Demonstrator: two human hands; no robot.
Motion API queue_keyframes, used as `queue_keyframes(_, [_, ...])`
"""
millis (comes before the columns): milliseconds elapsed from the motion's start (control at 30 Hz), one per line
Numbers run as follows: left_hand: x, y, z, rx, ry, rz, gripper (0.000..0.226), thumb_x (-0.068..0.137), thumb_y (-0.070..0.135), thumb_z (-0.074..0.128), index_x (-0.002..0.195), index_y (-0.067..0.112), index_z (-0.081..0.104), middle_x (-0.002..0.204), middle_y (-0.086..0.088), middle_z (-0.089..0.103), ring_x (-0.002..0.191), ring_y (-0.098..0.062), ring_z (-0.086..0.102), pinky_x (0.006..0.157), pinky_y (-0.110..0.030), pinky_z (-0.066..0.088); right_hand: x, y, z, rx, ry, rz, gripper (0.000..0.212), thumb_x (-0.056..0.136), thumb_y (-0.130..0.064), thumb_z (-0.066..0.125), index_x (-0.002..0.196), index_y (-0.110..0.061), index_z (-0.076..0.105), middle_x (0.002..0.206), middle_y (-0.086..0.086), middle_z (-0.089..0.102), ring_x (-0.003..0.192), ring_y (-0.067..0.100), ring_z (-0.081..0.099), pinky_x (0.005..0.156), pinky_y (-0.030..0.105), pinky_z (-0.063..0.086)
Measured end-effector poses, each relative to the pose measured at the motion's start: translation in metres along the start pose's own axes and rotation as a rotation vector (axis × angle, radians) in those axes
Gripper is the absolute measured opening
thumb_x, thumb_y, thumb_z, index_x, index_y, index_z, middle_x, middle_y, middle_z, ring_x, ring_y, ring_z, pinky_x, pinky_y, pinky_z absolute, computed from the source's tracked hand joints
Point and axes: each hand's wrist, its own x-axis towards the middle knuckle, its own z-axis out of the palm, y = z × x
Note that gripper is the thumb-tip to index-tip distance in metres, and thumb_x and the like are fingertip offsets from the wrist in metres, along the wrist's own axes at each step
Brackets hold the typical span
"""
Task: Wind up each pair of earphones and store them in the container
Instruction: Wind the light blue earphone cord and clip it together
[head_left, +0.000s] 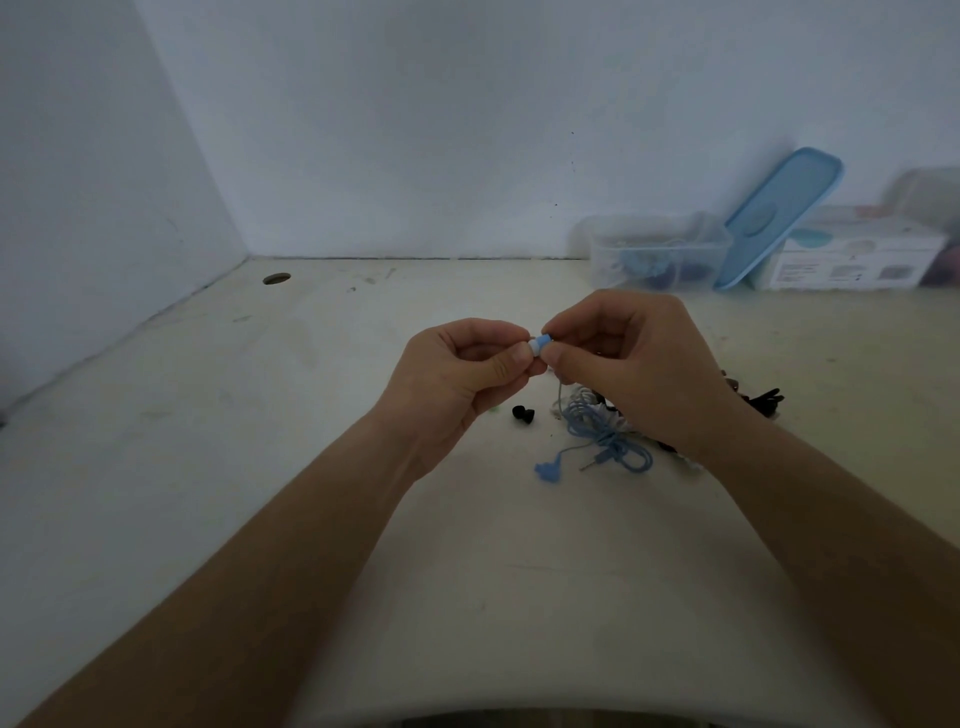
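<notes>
- Left hand (457, 374) and right hand (634, 364) fingers pinched one blue earbud (540, 344) together above the table (260, 415).
- Its blue cable (602, 436) lay tangled below.

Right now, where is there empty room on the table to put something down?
The left side of the table, from the small hole to the left hand, is bare; so is the near part between the forearms. Crowded: under the right hand, where tangled earphones lie, and back right by the container, blue lid and box.
</notes>
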Motion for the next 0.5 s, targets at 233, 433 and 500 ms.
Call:
queue_keyframes(233, [0.001, 0.0004, -0.0026, -0.042, -0.051, -0.015, 0.025, 0.071, 0.008, 0.069, 0.094, 0.002, 0.068, 0.082, -0.01, 0.076, 0.075, -0.015, 0.074, 0.068, -0.019, 0.058, -0.0012, -0.0019, -0.0026, 0.169, -0.062, 0.059, 0.01, 0.087, 0.0, 0.07, 0.094, -0.006, 0.072, 0.08, 0.011, 0.075, 0.068, 0.02, 0.07, 0.068, 0.026, 0.057])
queue_keyframes(433, [0.0, 0.0024, -0.0036, -0.01, -0.069, -0.006, 0.019, 0.07, 0.007, 0.068, 0.088, 0.004, 0.068, 0.08, -0.01, 0.076, 0.073, -0.015, 0.074, 0.067, -0.02, 0.059, -0.0007, 0.0008, -0.0046, 0.245, -0.109, 0.099, 0.011, 0.088, 0.002, 0.066, 0.097, -0.002, 0.07, 0.076, 0.006, 0.074, 0.067, 0.015, 0.069, 0.068, 0.023, 0.055])
queue_keyframes(500, [0.0002, 0.002, -0.004, 0.001, -0.069, -0.005, 0.018, 0.069, 0.007, 0.069, 0.086, 0.004, 0.069, 0.08, -0.011, 0.076, 0.073, -0.016, 0.074, 0.067, -0.02, 0.058, -0.001, 0.0012, -0.0047, 0.252, -0.112, 0.118, 0.012, 0.088, 0.002, 0.066, 0.098, 0.0, 0.07, 0.078, 0.008, 0.075, 0.068, 0.015, 0.069, 0.068, 0.023, 0.056])
